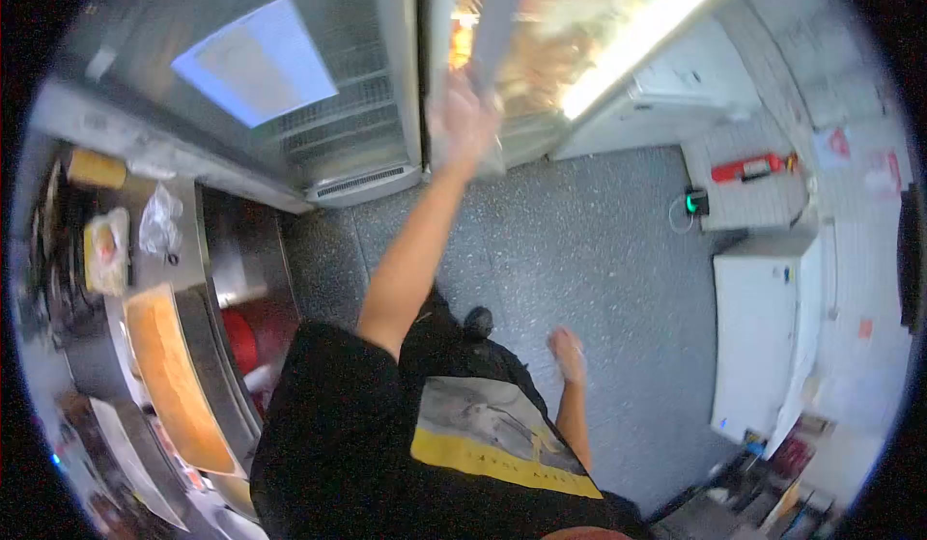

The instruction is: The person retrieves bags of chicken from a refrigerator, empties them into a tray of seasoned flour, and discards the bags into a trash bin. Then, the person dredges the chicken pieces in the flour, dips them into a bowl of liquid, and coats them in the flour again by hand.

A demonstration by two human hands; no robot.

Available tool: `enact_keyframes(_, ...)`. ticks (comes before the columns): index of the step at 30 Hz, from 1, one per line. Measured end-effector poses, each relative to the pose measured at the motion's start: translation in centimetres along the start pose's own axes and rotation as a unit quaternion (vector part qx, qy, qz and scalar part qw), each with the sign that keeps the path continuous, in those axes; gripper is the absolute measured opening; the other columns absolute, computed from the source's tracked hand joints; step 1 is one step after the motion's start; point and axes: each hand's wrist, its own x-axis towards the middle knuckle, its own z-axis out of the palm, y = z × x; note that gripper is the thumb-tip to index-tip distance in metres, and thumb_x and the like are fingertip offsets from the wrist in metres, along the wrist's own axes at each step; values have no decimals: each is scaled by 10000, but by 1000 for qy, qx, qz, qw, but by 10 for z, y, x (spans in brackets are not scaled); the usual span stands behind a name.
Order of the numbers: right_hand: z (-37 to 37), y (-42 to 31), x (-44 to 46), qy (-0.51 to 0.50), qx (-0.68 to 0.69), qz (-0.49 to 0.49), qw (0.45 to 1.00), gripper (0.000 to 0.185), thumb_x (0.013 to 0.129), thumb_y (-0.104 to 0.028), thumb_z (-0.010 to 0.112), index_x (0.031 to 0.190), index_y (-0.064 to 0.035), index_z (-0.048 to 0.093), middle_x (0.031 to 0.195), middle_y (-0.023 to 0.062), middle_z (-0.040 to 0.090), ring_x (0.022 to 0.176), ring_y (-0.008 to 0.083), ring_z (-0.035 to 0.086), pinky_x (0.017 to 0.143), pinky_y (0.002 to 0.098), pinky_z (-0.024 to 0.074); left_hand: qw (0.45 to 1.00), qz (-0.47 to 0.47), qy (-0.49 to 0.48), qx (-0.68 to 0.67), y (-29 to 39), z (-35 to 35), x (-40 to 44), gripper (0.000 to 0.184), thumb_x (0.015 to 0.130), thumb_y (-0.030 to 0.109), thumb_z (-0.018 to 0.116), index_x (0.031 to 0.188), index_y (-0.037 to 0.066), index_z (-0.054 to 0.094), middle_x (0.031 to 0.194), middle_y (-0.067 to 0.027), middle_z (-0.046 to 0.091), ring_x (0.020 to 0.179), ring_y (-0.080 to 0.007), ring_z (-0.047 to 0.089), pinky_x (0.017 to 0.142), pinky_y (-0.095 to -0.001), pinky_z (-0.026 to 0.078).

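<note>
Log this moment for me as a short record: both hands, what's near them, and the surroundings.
left hand: raised at the near edge of a brightly lit cabinet; blurred, contact unclear
right hand: low beside the body, above the grey floor; no held object seen
left of lit cabinet: glass door with a pale sheet on it
left side: clear plastic bag, long orange-brown slab
right side: red fire extinguisher, white boxy unit
</note>
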Motion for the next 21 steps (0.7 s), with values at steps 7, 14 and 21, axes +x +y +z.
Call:
enact_keyframes(7, 42, -198, 124, 11, -155, -134, 979, 594, 903, -232, 644, 1423, -48, 425, 1314, 194, 552, 1173, 270, 567, 977, 381, 449, 906, -154, -375, 121, -128, -151, -171, 486, 833, 232, 551, 1305, 120, 563, 1285, -200, 588, 1193, -372, 557, 1009, -468, 445)
enact_keyframes(14, -54, -183, 118, 126, 29, -116, 985, 682, 863, -368, 682, 1437, -99, 430, 1353, 100, 501, 1201, 233, 504, 1029, 327, 380, 674, -529, -350, 378, -341, -379, -452, 334, 880, 311, 502, 1065, 120, 705, 1166, -142, 663, 1073, -359, 631, 880, -474, 514)
enact_keyframes(21, -91, -127, 165, -162, -316, 87, 931, 441, 930, -356, 585, 1292, -105, 565, 1326, 118, 542, 1247, 244, 495, 1060, 384, 385, 663, -325, -458, 494, -291, -335, -502, 319, 950, 232, 417, 1160, 95, 614, 1174, -117, 651, 1021, -319, 652, 815, -456, 536)
